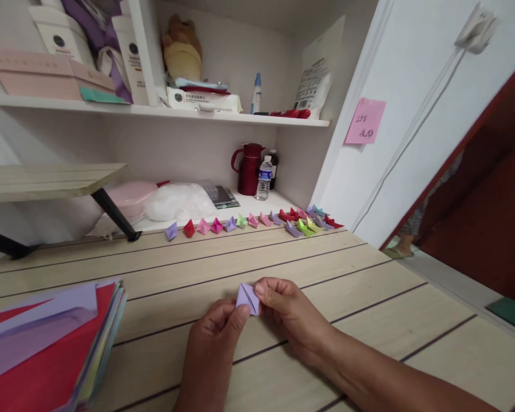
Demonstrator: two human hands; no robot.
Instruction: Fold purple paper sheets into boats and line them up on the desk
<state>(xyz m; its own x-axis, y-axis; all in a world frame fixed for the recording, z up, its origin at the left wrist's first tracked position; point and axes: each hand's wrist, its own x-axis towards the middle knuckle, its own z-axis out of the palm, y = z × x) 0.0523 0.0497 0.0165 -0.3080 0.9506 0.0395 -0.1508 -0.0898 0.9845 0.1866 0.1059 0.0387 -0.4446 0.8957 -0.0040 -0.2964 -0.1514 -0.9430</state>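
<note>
A small square of folded lilac origami paper is held just above the slatted wooden table, a diagonal slit showing across its face. My left hand pinches its lower left edge between thumb and fingers. From the right, my right hand grips the upper right edge, thumb on top. Beyond the hands, a row of small folded paper boats in several colours runs along the table's back edge, bunching into a cluster at the right.
A stack of coloured paper lies at the table's left front. Behind it stands a small wooden raised shelf on black legs. A red jug and a water bottle stand in the cabinet. At far right, a person's foot shows.
</note>
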